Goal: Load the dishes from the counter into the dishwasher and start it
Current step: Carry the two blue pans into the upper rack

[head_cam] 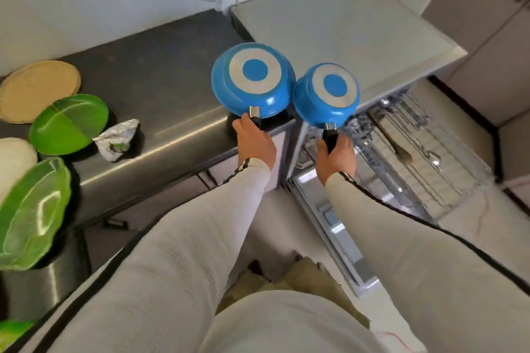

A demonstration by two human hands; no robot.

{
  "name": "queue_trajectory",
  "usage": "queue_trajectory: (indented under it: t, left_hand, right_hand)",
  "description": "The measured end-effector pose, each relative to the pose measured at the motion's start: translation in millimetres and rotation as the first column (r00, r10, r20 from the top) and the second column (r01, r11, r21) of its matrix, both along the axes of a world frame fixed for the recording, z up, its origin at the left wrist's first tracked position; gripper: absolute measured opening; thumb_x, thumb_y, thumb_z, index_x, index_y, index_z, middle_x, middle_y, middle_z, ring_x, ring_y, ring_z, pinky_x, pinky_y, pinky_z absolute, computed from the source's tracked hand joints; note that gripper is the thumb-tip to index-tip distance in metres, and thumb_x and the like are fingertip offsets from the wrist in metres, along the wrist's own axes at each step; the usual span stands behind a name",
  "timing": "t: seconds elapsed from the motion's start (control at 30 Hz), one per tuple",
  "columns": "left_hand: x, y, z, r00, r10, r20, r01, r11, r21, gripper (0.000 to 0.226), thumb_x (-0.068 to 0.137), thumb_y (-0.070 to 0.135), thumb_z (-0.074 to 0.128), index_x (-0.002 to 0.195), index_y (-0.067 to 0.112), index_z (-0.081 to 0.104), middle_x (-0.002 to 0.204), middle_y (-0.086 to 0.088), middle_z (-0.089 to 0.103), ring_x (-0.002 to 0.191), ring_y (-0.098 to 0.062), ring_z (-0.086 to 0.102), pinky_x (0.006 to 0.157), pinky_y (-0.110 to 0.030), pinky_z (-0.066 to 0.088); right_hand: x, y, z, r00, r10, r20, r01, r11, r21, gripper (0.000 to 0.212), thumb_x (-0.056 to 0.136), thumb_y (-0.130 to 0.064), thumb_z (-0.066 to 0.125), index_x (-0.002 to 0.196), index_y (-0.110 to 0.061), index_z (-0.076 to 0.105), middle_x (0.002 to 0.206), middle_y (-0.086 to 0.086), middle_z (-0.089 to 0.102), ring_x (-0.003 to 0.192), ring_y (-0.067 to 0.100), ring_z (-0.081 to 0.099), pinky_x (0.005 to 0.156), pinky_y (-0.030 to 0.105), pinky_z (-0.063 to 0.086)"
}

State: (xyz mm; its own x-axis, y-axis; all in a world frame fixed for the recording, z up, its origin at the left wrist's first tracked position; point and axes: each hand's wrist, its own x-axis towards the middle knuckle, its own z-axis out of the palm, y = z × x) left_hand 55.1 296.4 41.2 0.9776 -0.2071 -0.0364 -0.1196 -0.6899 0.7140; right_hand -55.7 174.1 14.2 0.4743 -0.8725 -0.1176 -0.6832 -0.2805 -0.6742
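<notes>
Both hands are busy, each one wrapped around a black pan handle. The left hand [255, 142] grips the bigger blue saucepan [253, 84] and the right hand [337, 156] grips the smaller blue saucepan [327, 96]. Both pans look like enamelled metal with a silver ring on the base. They're flipped bottom-up, and I'd guess that's on purpose, since they go in mouth-down so the water drains out.

Taking the open grey dishwasher [344, 37] as the reference, the smaller pan hangs right over the near left corner of its pulled-out wire rack [447, 169]. My bet is that one goes in first. The bigger pan is just left of the machine, over the corner of the dark steel counter [160, 89]. I can't tell if its rim is resting there or hovering. The two pans are side by side and nearly touching.

The rack already holds some cutlery-looking bits, but they're too blurry to name.

Well to the left of the dishwasher, more stuff is on the counter: a green leaf-shaped plate [68, 125], a second green plate [31, 215], a round tan plate [37, 89] and a crumpled silver foil wrapper [117, 139]. So loading looks partway done, and starting the machine is a while off. Carrying two pans one-handed means setting them down carefully so they don't clank into the rack.
</notes>
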Motion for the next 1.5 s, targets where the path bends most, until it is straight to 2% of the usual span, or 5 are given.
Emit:
queue_trajectory:
  t: [0.47,0.73,0.87,1.0,1.5]
  left_hand:
    - [-244.1,-157.7,-59.4,0.947,-0.172,-0.27,0.174,0.985,-0.015,0.052,0.083,-0.007,0.054,0.131,0.006,0.042,0.127,-0.011,0.037,0.115,-0.032,0.051,0.104,-0.033,0.04]
    - [-276.3,-219.8,-92.9,0.92,-0.092,-0.38,0.123,0.991,0.057,0.058,0.087,-0.004,0.06,0.139,0.007,0.036,0.135,-0.011,0.038,0.119,-0.03,0.051,0.101,-0.027,0.041]
    - [-262.8,-250.9,-113.5,0.922,-0.083,-0.379,0.144,0.98,0.137,0.05,0.087,0.0,0.057,0.133,-0.003,0.037,0.134,-0.022,0.038,0.115,-0.042,0.049,0.096,-0.043,0.046]
    - [-248.2,-287.6,-124.7,0.878,0.031,-0.477,0.04,0.99,0.138,0.049,0.093,0.003,0.056,0.137,0.009,0.036,0.135,-0.013,0.042,0.12,-0.032,0.052,0.093,-0.026,0.042]
    - [-192.2,-411.2,-216.0,0.845,0.369,-0.388,-0.266,0.918,0.295,0.056,0.09,0.005,0.06,0.139,0.002,0.034,0.144,-0.02,0.032,0.123,-0.038,0.048,0.102,-0.039,0.039]
  right_hand:
    - [-253.6,-172.4,-44.7,0.878,-0.29,-0.38,0.391,0.894,0.22,0.036,0.083,-0.045,0.07,0.113,-0.026,0.067,0.106,0.007,0.07,0.1,0.031,0.064,0.086,0.035,0.05]
    - [-253.8,-256.7,-53.0,0.857,-0.207,-0.471,0.343,0.913,0.223,0.035,0.083,-0.045,0.072,0.109,-0.023,0.067,0.086,0.002,0.061,0.081,0.025,0.06,0.068,0.031,0.048]
    - [-251.5,-283.2,-71.3,0.848,-0.156,-0.507,0.295,0.933,0.207,0.036,0.082,-0.048,0.072,0.109,-0.025,0.068,0.093,0.004,0.067,0.091,0.028,0.064,0.08,0.037,0.054]
    - [-246.1,-305.9,-89.7,0.831,-0.109,-0.546,0.263,0.941,0.213,0.038,0.083,-0.049,0.07,0.113,-0.026,0.067,0.099,0.004,0.068,0.095,0.028,0.064,0.086,0.041,0.055]
    - [-192.2,-419.9,-184.1,0.692,0.352,-0.631,-0.156,0.925,0.346,0.033,0.084,-0.05,0.07,0.109,-0.03,0.068,0.104,0.001,0.07,0.097,0.025,0.066,0.085,0.038,0.055]
